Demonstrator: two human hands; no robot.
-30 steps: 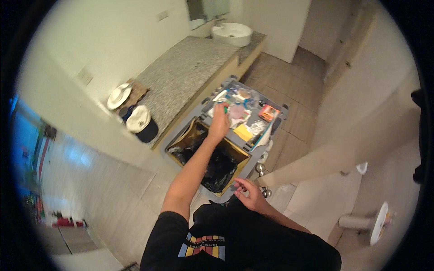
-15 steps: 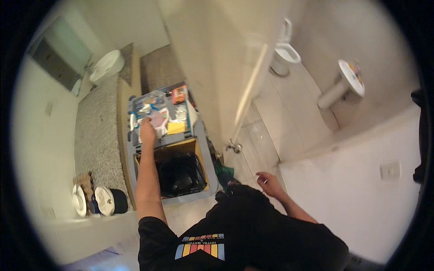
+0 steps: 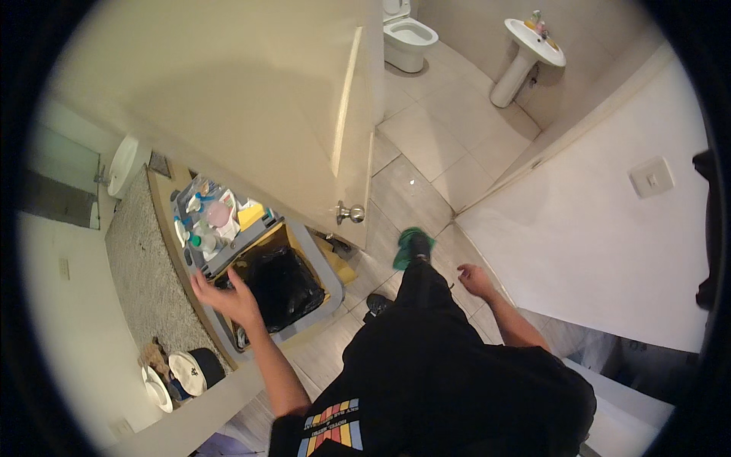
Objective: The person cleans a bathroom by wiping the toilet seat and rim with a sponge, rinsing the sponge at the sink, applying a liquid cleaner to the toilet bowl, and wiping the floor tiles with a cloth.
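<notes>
left hand [image 3: 228, 297] open, fingers spread at the cart [image 3: 301, 244] rim; right hand [image 3: 476, 279] empty, loose — cart likely heavy, stiff; grip the rim.

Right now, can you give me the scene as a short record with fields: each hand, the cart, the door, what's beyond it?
left hand: open, fingers spread, at the rim of the black-lined bin
right hand: open, empty, over the tiled floor
grey cleaning cart: tray with bottles and cloths, beside the speckled counter
cream door: ajar, round metal knob
beyond: white toilet, pedestal sink
</notes>
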